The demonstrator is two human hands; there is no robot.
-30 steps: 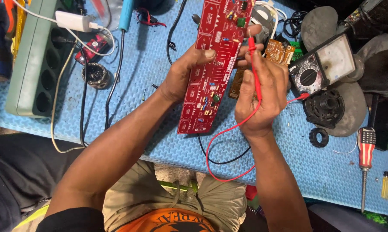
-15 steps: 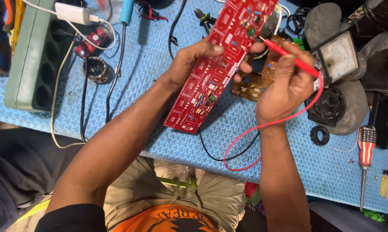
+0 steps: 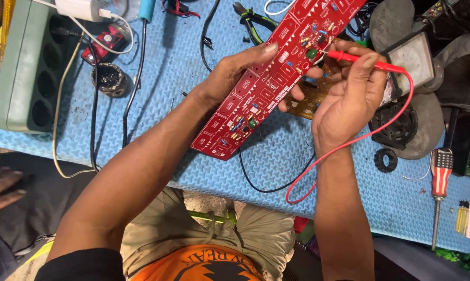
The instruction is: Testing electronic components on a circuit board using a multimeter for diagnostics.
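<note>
1. Blue foam matting (image 3: pixel 297 171) covers the cluttered bench; a green power strip (image 3: pixel 21 67) lies at its far left.
2. Above it the long red circuit board (image 3: pixel 276 78) is tilted off the mat; the left hand (image 3: pixel 229 78) is closed around its edge.
3. The right hand (image 3: pixel 349 99) pinches a red test probe (image 3: pixel 365 60); its tip seems to touch components near the board's upper end; most of the board appears unprobed.
4. A striped-handle screwdriver (image 3: pixel 440 182) lies unused, right.
</note>
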